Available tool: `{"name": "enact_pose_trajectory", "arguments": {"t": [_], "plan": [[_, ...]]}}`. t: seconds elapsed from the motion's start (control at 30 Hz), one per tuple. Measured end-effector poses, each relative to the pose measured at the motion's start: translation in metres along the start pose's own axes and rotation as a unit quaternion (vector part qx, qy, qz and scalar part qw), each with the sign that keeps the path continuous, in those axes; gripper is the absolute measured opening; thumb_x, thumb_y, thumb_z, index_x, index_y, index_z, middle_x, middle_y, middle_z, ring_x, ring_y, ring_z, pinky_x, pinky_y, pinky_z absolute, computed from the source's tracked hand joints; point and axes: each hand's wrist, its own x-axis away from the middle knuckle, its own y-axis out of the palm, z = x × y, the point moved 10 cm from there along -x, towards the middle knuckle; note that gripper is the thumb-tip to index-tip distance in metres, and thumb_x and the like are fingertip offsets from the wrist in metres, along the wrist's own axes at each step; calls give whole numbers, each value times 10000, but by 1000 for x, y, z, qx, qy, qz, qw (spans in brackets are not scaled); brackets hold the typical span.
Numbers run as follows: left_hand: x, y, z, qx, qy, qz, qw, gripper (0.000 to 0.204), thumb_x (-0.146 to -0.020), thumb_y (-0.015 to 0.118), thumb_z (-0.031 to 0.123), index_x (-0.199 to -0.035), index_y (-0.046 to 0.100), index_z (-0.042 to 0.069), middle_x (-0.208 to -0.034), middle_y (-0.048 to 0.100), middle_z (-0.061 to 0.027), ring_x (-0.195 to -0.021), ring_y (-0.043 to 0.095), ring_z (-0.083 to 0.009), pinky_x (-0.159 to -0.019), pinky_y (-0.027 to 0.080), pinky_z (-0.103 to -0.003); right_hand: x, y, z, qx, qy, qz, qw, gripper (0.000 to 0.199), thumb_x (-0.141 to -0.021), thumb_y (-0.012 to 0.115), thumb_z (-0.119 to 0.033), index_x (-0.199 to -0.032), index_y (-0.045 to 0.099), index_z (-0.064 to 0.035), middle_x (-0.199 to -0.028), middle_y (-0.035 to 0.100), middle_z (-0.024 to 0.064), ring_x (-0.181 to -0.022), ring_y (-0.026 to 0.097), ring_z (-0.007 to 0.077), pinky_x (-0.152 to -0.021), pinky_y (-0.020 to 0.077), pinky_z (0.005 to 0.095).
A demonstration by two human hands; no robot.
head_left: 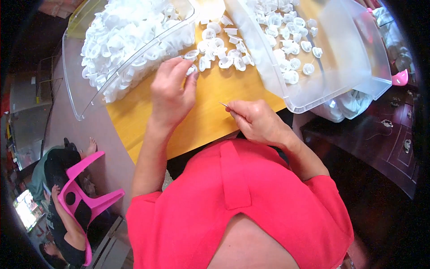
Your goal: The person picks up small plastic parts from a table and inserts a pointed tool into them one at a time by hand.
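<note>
My left hand (172, 92) is over the wooden table, thumb and fingers pinched on a small round white plastic part (191, 70). Just beyond it lies a loose heap of similar white plastic pieces (214, 47). Nearer to me, my right hand (257, 117) is closed around a thin metal pointed tool (223, 104). Only the tip shows, pointing left toward the other hand; the rest is hidden in the fingers, so its kind is unclear. The two hands are apart.
At the left, a clear bin (71, 96) is heaped with white parts. Another translucent bin (322, 101) on the right holds fewer. The yellow wooden table (139, 130) lies below. A person (69, 224) sits on a pink chair (78, 193) at lower left; a dark cabinet (371, 139) stands right.
</note>
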Motion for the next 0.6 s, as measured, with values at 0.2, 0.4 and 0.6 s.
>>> {"name": "enact_pose_trajectory", "arguments": {"t": [0.2, 0.4, 0.6], "plan": [[28, 30, -32, -60, -16, 5, 998, 219, -707, 669, -46, -920, 634, -11, -913, 617, -137, -806, 596, -308, -710, 494, -370, 1, 6, 4, -5, 8, -16, 1000, 133, -859, 536, -30, -954, 608, 30, -788, 622, 219, -736, 637, 344, -621, 495, 359], [79, 34, -62, 415, -385, 38, 823, 102, -857, 593, -25, -947, 640, -22, -954, 640, -89, -788, 603, -143, -659, 498, -263, -8, 2, 9, -74, 34, 47, 996, 201, -888, 551, -60, -1050, 607, 44, -761, 645, 114, -657, 613, 161, -599, 485, 276], [108, 65, -29, 728, -442, 30, 524, 184, -914, 532, 56, -1071, 593, -17, -1010, 633, -152, -781, 596, -201, -640, 488, -280, -30, 15, 2, -160, 48, 40, 985, 205, -893, 572, -104, -1046, 600, 30, -699, 585, 22, -633, 521, 55, -540, 418, 216]]}}
